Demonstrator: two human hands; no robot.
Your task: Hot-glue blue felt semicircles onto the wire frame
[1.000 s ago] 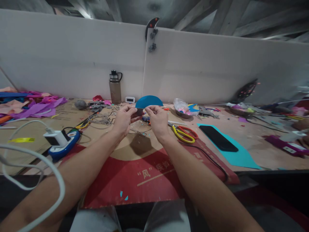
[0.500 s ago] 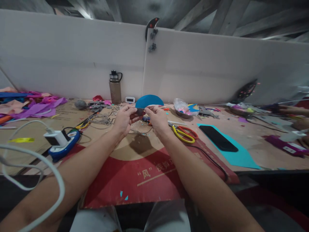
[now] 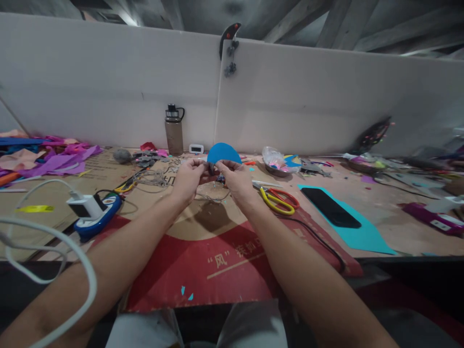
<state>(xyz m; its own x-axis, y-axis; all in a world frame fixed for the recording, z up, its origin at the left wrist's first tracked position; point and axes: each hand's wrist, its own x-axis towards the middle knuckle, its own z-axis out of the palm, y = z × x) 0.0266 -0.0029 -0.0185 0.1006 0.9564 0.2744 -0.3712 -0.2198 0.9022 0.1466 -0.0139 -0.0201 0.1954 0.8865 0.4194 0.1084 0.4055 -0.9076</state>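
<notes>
A blue, round-topped sheet (image 3: 224, 152), perhaps felt or foam, stands up just behind my fingers above the cardboard. My left hand (image 3: 189, 180) is closed in a pinch at its near left edge, where a small dark grey part shows between the hands. From the right, my right hand (image 3: 235, 181) pinches the same sheet with thumb and fingers. The fingertips hide much of the lower edge. Below the hands lies a red and tan cardboard sheet (image 3: 232, 285) with some small dark bits on it.
Scissors with yellow handles (image 3: 277, 202) and a red-handled tool lie right of my hands. Farther right, a black phone (image 3: 330, 208) rests on a turquoise sheet. At left are a blue power strip (image 3: 97, 217) and a white cable. A bottle (image 3: 174, 133) stands by the partition.
The blue sheet looks narrower and more steeply arched now, and the dark part between my hands has turned. My hands stay in nearly the same place.
</notes>
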